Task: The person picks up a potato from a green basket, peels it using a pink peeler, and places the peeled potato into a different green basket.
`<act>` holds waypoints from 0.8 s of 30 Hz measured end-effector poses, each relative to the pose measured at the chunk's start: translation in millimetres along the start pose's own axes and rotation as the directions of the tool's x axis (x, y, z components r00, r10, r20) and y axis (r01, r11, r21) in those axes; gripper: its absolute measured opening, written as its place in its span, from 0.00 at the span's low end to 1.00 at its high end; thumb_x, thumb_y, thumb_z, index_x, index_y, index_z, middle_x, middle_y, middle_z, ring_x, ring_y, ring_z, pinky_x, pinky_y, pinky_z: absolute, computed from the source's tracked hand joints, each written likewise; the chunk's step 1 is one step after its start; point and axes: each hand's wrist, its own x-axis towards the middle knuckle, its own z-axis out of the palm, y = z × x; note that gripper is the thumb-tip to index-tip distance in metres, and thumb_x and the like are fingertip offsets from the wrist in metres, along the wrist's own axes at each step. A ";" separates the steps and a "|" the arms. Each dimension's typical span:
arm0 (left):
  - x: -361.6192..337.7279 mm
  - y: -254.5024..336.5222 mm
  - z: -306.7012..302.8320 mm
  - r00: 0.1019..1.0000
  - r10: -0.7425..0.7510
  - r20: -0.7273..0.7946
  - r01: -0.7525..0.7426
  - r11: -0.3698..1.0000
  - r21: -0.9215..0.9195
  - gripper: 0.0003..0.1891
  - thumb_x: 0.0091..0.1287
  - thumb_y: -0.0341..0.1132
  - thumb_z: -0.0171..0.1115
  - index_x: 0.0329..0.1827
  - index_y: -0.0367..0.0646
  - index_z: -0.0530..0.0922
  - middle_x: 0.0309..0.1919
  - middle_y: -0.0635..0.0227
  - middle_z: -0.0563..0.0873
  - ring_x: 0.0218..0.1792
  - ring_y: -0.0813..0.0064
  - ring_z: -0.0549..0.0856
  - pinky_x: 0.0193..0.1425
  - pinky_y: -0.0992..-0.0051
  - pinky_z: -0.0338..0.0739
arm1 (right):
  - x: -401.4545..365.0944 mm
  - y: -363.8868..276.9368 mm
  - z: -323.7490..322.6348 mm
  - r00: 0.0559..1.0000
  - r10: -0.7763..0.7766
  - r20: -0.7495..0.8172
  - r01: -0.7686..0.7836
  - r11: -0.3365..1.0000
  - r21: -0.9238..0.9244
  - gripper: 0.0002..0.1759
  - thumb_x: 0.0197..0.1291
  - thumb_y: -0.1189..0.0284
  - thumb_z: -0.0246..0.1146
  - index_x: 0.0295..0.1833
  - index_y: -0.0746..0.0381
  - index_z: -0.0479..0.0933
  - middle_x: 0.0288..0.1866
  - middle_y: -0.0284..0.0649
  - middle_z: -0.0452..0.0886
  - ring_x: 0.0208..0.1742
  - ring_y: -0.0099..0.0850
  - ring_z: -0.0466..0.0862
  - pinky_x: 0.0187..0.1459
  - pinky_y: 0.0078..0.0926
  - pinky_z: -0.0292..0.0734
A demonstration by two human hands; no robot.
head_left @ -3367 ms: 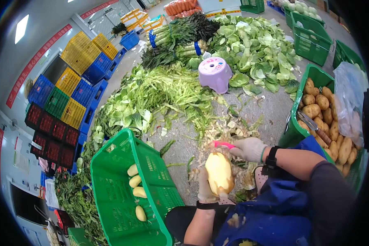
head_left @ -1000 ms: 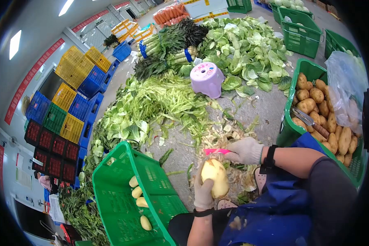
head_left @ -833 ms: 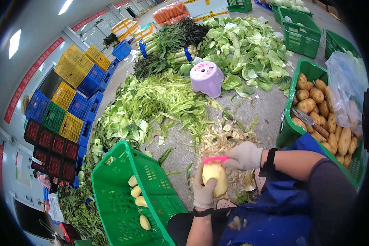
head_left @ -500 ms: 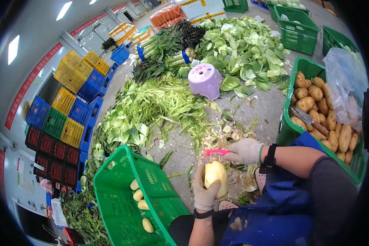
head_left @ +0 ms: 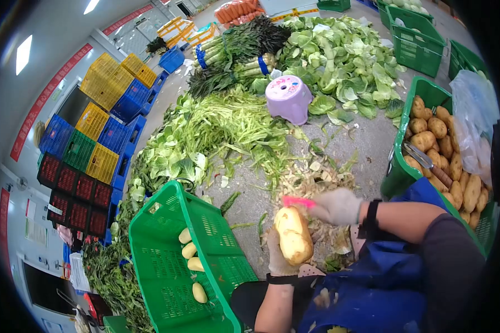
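A large, mostly peeled potato rests in my gloved left hand, whose fingers wrap its lower left side. Brownish patches show on its pale surface. My gloved right hand is closed around a pink peeler, its head right at the potato's top end. Below them, light peelings lie scattered on the floor. To the left, a green crate tilts toward me with several peeled potatoes inside. Unpeeled potatoes fill another green crate on my right.
A knife with a wooden handle lies on the unpeeled potatoes, beside a clear plastic bag. Ahead stands a purple stool among heaps of cabbage leaves and green trimmings. Stacked crates line the left side.
The potato has turned in my left hand, showing more of its browner side. My right hand, blurred by motion, has brought the peeler to its top. The view has shifted slightly.
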 end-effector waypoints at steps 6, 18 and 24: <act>-1.2 5.6 11.7 0.997 -0.079 0.004 0.079 0.988 -0.134 0.38 0.65 0.67 0.47 0.67 0.45 0.68 0.53 0.55 0.80 0.49 0.54 0.83 0.55 0.50 0.78 | -7.3 -16.6 -9.9 0.944 -0.274 0.181 0.287 0.957 -0.049 0.22 0.66 0.48 0.51 0.37 0.56 0.77 0.29 0.46 0.81 0.32 0.48 0.83 0.35 0.44 0.77; 0.4 -0.1 -4.4 0.995 -0.082 0.053 0.092 0.971 -0.221 0.36 0.67 0.66 0.45 0.65 0.46 0.69 0.50 0.56 0.82 0.48 0.52 0.83 0.52 0.51 0.80 | -2.6 -16.3 -4.2 0.965 -0.144 0.221 0.169 0.980 -0.101 0.22 0.64 0.47 0.54 0.39 0.56 0.77 0.27 0.45 0.80 0.31 0.49 0.82 0.31 0.44 0.76; -4.5 1.2 12.3 0.996 -0.030 -0.087 0.027 0.999 -0.038 0.38 0.65 0.67 0.48 0.68 0.48 0.66 0.54 0.57 0.80 0.50 0.54 0.82 0.52 0.51 0.81 | -3.3 -4.2 1.6 0.978 -0.194 0.077 0.201 0.975 -0.091 0.21 0.63 0.48 0.56 0.33 0.55 0.74 0.26 0.45 0.79 0.29 0.48 0.81 0.30 0.45 0.75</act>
